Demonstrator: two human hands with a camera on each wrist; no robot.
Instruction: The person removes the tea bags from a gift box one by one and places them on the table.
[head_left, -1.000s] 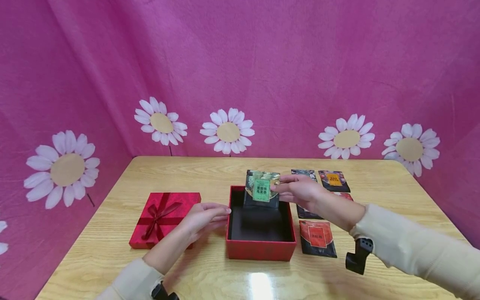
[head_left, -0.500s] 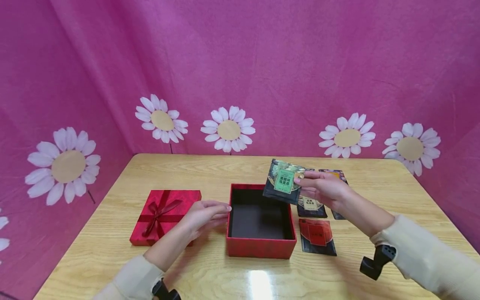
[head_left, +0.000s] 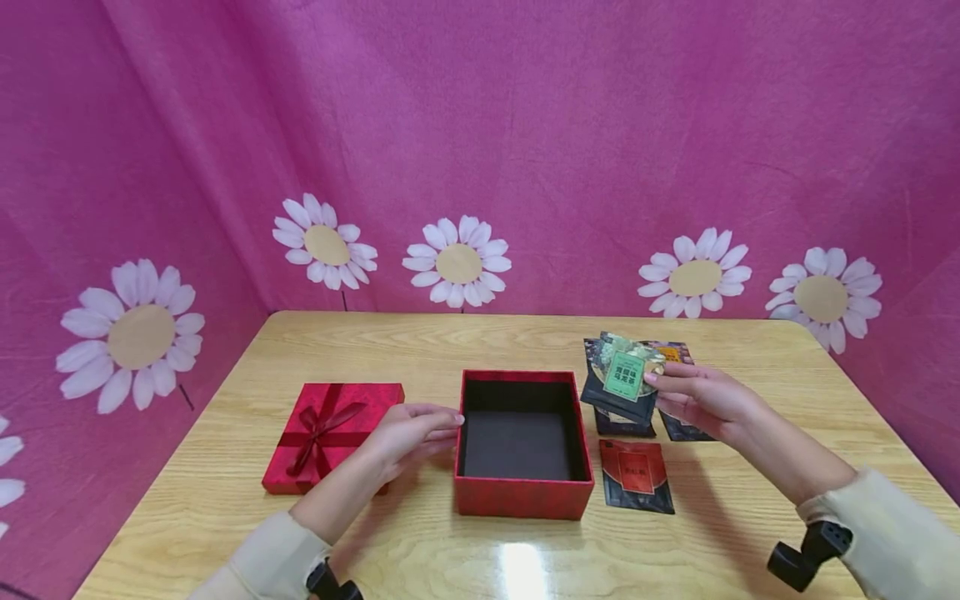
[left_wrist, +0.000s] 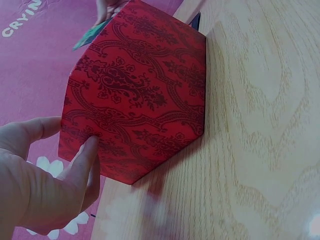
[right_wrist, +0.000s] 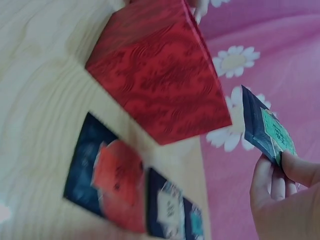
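A red patterned gift box (head_left: 523, 498) stands open-topped on the table, its black interior showing. My left hand (head_left: 411, 435) touches the box's left side, with fingertips against the outer wall and rim in the left wrist view. Between thumb and fingers my right hand (head_left: 701, 398) pinches a black tea sachet (right_wrist: 262, 125) with a green label. It is held tilted above the table, right of the box, covering parts of other sachets in the head view. A red-and-black sachet (head_left: 636, 475) lies flat near the box's front right.
The box lid (head_left: 330, 437), red with a ribbon bow, lies left of the box. More dark sachets (head_left: 686, 427) lie right of the box, partly hidden by the right hand and its sachet. A pink flowered curtain (head_left: 555, 167) rises behind the wooden table (head_left: 390, 342).
My right hand has carried the green-labelled sachet from over the box's back right corner rightward, over the other sachets. My left hand stays at the box.
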